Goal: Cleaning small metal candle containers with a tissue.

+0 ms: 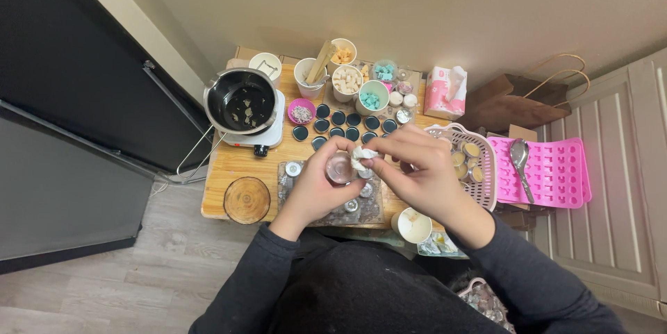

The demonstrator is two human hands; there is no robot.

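Left hand (pixel 316 181) grips a small clear glass jar (pixel 340 167); right hand (pixel 420 167) pinches a crumpled white tissue (pixel 361 158) into it; dark round tin lids (pixel 345 124) lie beyond on the wooden table (pixel 229 167).

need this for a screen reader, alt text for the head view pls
Seen from above, a person's left hand holds a small clear jar while the right hand presses a white tissue into it, over a small wooden table crowded with cups, dark lids and a pot.

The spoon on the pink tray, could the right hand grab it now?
Probably not right away: the right hand is busy pinching a white wad at a small glass. The spoon itself lies uncovered on the pink tray.
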